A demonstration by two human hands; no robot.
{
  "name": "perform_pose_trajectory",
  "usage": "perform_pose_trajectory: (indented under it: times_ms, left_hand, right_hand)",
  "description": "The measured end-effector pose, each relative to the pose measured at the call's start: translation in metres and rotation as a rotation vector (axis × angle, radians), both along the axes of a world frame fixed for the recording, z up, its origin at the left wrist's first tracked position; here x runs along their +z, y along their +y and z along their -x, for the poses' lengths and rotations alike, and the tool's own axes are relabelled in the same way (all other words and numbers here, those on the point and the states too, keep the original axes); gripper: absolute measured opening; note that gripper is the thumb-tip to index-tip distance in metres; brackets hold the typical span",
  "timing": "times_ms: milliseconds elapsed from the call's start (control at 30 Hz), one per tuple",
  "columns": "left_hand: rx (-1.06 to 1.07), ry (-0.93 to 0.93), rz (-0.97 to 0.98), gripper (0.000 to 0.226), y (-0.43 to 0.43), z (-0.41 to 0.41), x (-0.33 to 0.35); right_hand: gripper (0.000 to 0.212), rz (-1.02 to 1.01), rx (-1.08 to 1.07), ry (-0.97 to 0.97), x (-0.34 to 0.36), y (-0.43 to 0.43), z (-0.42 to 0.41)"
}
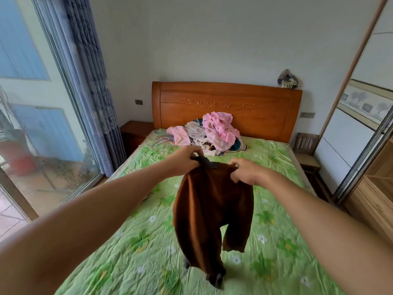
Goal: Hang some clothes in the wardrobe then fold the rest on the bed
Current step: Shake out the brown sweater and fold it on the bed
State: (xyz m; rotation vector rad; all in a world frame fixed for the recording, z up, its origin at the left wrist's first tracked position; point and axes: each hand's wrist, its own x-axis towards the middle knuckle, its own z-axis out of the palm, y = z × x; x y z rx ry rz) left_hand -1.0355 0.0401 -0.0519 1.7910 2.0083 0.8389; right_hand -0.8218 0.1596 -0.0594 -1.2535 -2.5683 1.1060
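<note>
Both hands are raised side by side over the bed point(127, 241), each closed on the top edge of a brown garment point(212, 209). The left hand point(185, 159) grips the dark collar part, fingers curled round it; the right hand point(247, 172) pinches the brown cloth just beside it. The garment hangs free between the arms above the green flowered cover. One sleeve dangles on the right side, and a dark cuff shows at the lowest point, blurred.

Well beyond the hands, a pile point(212, 133) of clothes, pink on top with patterned pieces beneath, lies against the foot of the wooden headboard point(255, 107). Thin coloured hangers point(162, 139) lie on the cover just to the left of the pile, partly under a pink piece. A small striped bundle point(288, 79) sits on top of the headboard at its right end.

A wardrobe point(348, 141) with white sliding panels runs along the right side; a wooden compartment shows at its near end. A wooden chair point(306, 145) stands between the bed's head and the wardrobe. On the left, a dark nightstand point(136, 133) stands beside the headboard, a blue curtain point(95, 92) hangs next to it, and a glass door point(32, 103) fills the rest of that side. Nothing lies between the held garment and the pile except bare cover.
</note>
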Motion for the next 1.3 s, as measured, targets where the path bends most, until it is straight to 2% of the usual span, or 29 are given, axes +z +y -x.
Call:
perform_pose_trajectory:
  times_ms: [100, 167, 200, 267, 333, 433, 533, 667, 733, 800, 933, 1100, 1167, 1233, 1300]
  left_hand:
    - [0.01, 0.022, -0.055, 0.01, 0.005, -0.003, 0.009]
    - [0.007, 0.055, -0.053, 0.005, 0.004, -0.002, 0.009]
    - [0.002, 0.084, -0.021, 0.003, 0.002, 0.0, 0.006]
    - [-0.002, 0.136, 0.118, 0.019, -0.004, 0.008, -0.002]
    - [-0.01, 0.123, 0.309, 0.03, -0.01, 0.016, -0.013]
    - [-0.033, 0.149, 0.504, 0.035, -0.019, 0.026, -0.034]
    - [0.009, 0.31, 0.538, 0.038, -0.027, 0.036, -0.053]
    - [0.014, 0.202, 0.531, 0.034, -0.029, 0.048, -0.073]
    - [0.036, 0.165, 0.468, 0.029, -0.031, 0.052, -0.078]
    - [0.079, 0.108, 0.349, 0.027, -0.029, 0.058, -0.073]
    - [0.084, -0.145, 0.043, 0.013, -0.02, 0.069, -0.037]
    - [-0.01, -0.294, -0.194, 0.027, -0.006, 0.063, 0.014]
    - [-0.027, -0.322, -0.294, 0.028, -0.002, 0.06, 0.032]
    - [0.026, -0.301, -0.473, 0.03, 0.003, 0.056, 0.045]
    - [0.083, -0.096, -0.565, 0.019, 0.006, 0.053, 0.049]
  right_hand:
    - [0.015, 0.065, -0.03, 0.067, -0.02, -0.01, 0.006]
    - [0.019, 0.042, -0.109, 0.178, -0.02, -0.009, 0.009]
    - [0.024, 0.015, -0.151, 0.241, -0.017, -0.007, 0.009]
    - [0.031, -0.04, -0.173, 0.326, -0.006, -0.001, 0.01]
    - [0.038, -0.094, -0.135, 0.338, 0.01, 0.002, 0.013]
    - [0.044, -0.129, -0.16, 0.421, 0.026, 0.002, 0.021]
    - [0.043, -0.114, -0.218, 0.519, 0.04, 0.005, 0.017]
    - [0.038, -0.115, -0.285, 0.59, 0.05, 0.009, 0.001]
    - [0.039, -0.156, -0.299, 0.568, 0.051, 0.014, -0.008]
    - [0.037, -0.26, -0.248, 0.465, 0.054, 0.02, -0.021]
    - [0.038, -0.438, -0.27, 0.246, 0.058, 0.035, -0.051]
    - [0.03, -0.506, -0.327, 0.117, 0.068, 0.046, -0.073]
    - [0.026, -0.529, -0.356, 0.153, 0.074, 0.049, -0.078]
    - [0.025, -0.544, -0.374, 0.208, 0.081, 0.051, -0.081]
    - [0.026, -0.557, -0.384, 0.238, 0.087, 0.05, -0.085]
